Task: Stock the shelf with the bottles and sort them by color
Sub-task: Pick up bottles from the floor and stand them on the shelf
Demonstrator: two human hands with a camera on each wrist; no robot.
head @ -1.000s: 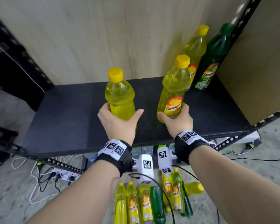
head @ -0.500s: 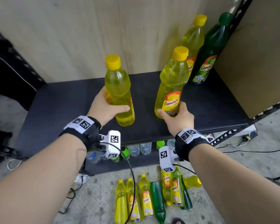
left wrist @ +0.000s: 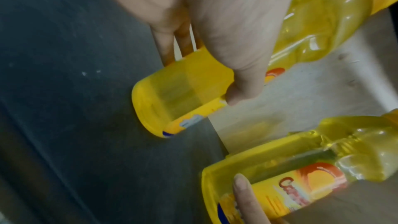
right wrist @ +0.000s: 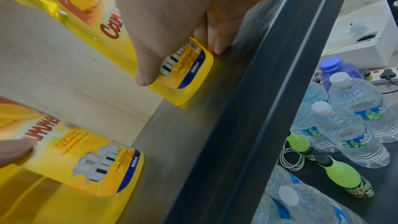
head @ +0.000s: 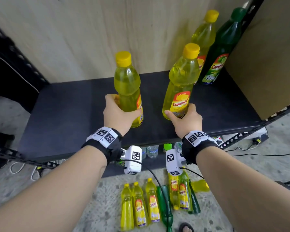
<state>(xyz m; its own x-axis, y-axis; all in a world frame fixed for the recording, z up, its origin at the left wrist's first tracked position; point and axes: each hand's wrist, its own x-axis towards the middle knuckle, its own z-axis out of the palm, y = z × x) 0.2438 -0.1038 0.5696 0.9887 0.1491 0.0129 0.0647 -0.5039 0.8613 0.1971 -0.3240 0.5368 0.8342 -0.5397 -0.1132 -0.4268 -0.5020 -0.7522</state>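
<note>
Two yellow bottles with yellow caps stand near the middle of the black shelf. My left hand grips the left yellow bottle around its lower body, and its base meets the shelf in the left wrist view. My right hand grips the right yellow bottle low on its label, thumb in front; this bottle leans slightly. A third yellow bottle and a green bottle stand at the shelf's back right corner.
Several yellow and green bottles lie on the floor below the shelf. Water bottles fill the lower shelf. A brown board closes the shelf's right side. Cables and power strips lie on the floor at both sides.
My left hand has shifted from behind its bottle round to its left side, and the bottle has turned so its label shows at the right. The right hand and bottle barely moved.
</note>
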